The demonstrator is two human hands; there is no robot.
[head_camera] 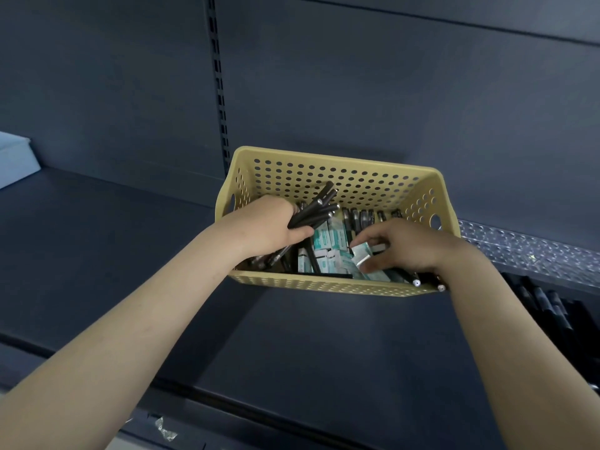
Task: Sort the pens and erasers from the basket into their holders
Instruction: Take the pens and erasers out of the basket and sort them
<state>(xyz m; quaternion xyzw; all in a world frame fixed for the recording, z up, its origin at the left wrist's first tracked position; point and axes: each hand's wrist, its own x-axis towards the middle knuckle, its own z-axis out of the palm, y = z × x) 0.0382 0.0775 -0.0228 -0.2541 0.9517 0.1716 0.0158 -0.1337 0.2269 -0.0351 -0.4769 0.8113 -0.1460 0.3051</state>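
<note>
**Both hands in the basket: pens gathered left, an eraser sought right**

At the shelf's front edge lies a scrap of clear wrap, no part of the job. Both forearms reach over the bare shelf into the yellow perforated basket, which stands toward the shelf's back edge.

The left hand, at the basket's left side, has its fingers clamped round a bundle of pens. Their ends fan up toward the far wall. Gathering several at once would, I judge, save trips to the holder.

The right hand hovers at the basket's right side, fingers bent and spread. Its thumb and forefinger stand either side of one eraser pack; whether they already pinch it I cannot tell.

The basket is far from emptied:
- white-and-teal erasers heaped in the middle
- loose pens lined along the far wall
- more pens in the near left corner
- white-tipped pens in the near right corner

Just right of the basket sits a clear holder; what it holds I cannot tell. Nearer the shelf's right edge lie what look like black pens in a row.

At the far left edge of the shelf sits a light-blue box, and a slotted upright rises behind the basket.
</note>
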